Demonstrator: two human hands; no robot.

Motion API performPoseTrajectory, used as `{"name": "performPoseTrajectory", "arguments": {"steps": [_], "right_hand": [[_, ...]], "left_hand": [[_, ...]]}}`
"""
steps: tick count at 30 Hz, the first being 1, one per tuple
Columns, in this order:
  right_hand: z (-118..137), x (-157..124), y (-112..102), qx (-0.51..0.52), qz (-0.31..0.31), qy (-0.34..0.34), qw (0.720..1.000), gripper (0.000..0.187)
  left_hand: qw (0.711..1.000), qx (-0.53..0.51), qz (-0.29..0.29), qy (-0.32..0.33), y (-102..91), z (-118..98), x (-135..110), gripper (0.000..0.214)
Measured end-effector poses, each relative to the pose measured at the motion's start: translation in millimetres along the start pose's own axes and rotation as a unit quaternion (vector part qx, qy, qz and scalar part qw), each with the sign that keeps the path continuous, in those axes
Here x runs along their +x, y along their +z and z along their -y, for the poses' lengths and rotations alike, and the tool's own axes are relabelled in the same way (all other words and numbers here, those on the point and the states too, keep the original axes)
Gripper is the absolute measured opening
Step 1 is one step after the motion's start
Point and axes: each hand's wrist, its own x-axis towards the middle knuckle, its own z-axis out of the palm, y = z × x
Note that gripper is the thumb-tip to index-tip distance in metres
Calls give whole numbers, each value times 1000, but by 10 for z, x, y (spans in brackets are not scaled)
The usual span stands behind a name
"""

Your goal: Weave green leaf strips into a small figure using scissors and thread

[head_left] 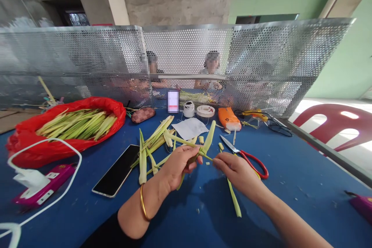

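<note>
My left hand (178, 164) is closed around a folded green corn husk (209, 138), whose broad end points up above the fingers. From that fold a narrow strip runs right into the pinched fingers of my right hand (236, 168), just over the table. Red-handled scissors (252, 161) lie partly open beside my right hand. Below that hand a loose husk strip (234, 199) rests on the table. Several husk leaves (142, 159) are scattered left of my hands, near a white paper sheet (190, 127).
A red plastic bag (116, 110) full of husk strips stands left, behind a purple power strip (59, 174) with a white cable. A dark phone (117, 172) lies nearby. Thread spool (188, 109), tape roll (205, 111) and orange packet (229, 118) line the perforated metal divider (186, 46); people sit beyond.
</note>
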Motion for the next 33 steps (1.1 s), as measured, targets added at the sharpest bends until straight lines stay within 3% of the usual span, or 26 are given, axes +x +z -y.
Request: {"name": "performPoseTrajectory", "arguments": {"steps": [3,6,10,13,16,18,20,21,22,24,26,28,30,33], "right_hand": [[2,27,26,154,-47,29,987,31],[28,24,68,309,-56,96,945,38],[55,5,148,374,-73,135,914,41],[35,7,213,397,-98,141,902,40],[-2,11,203,329,-128,111,929,36],[-11,6,131,201,-232,57,950,33],[3,-7,32,48,-343,-18,938,42],[18,-15,-11,-13,-354,-57,933,42],[36,-22,-43,-54,-324,-91,940,33],[75,-32,-61,-51,-182,-126,974,19],[110,-40,-25,50,-30,-73,996,30],[138,-49,30,187,64,21,980,28],[163,-60,73,299,98,90,945,23],[190,-65,96,382,41,128,914,25]], "left_hand": [[999,35,21,-17,40,68,-9,33],[995,67,62,-34,102,148,-25,43],[989,134,59,16,193,194,-66,32],[984,167,53,11,234,174,-97,20],[980,190,53,-25,242,144,-120,19],[977,201,57,-36,239,141,-132,22],[975,208,72,-36,240,155,-143,25],[974,208,88,-35,242,166,-148,27],[973,203,108,-33,246,178,-154,29],[971,174,156,-44,255,196,-164,35],[970,132,191,-67,264,204,-173,40],[973,101,186,-86,271,208,-180,39],[973,111,178,-95,270,215,-182,39],[964,169,187,-82,260,226,-181,42]]}}
